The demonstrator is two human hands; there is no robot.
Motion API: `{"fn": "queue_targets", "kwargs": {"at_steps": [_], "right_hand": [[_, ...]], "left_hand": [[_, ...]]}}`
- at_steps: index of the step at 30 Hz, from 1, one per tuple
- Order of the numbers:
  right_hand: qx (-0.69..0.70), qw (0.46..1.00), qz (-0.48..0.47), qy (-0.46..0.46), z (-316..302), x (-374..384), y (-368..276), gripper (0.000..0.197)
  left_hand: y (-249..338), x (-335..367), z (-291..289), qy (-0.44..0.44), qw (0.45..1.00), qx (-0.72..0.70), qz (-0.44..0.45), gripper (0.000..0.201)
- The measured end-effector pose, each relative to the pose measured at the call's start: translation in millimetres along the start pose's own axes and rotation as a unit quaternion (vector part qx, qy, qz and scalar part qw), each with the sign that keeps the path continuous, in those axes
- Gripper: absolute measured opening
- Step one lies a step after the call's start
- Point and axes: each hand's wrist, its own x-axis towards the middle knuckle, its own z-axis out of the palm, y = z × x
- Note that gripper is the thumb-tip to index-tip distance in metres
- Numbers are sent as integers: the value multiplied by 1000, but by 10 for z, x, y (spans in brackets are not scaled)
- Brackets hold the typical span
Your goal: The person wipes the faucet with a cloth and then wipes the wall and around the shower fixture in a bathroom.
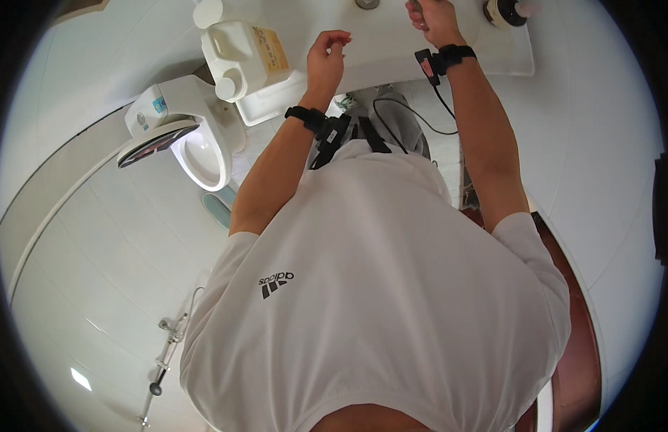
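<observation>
My left hand [328, 54] hovers over the front part of a white washbasin [406, 66], its fingers loosely bent and apart from the thumb, with nothing visible in them. Farther right, my right hand [439, 23] is closed over the basin at the top edge of the view. A small greyish thing [416, 6] shows at its fingers, mostly cut off, so its kind cannot be made out. Between the hands lies the round metal drain [367, 3].
A cream jug [237, 61] with a yellow label stands on the basin's left side. A dark round container [503, 13] sits at the right. Left of me are a toilet [204, 158] with raised lid and a shower rail [161, 367]. A black cable [420, 119] hangs between my arms.
</observation>
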Motion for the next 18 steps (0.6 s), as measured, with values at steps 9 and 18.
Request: {"fn": "queue_targets", "kwargs": {"at_steps": [9,18], "right_hand": [[31,993,94,-59,7,535,732,19],[256,943,201,-69,17,383,481,32]], "left_hand": [[7,-14,-36,50,998,-31,7,23],[-35,-24,-76,112,993,-32,28,21]]}}
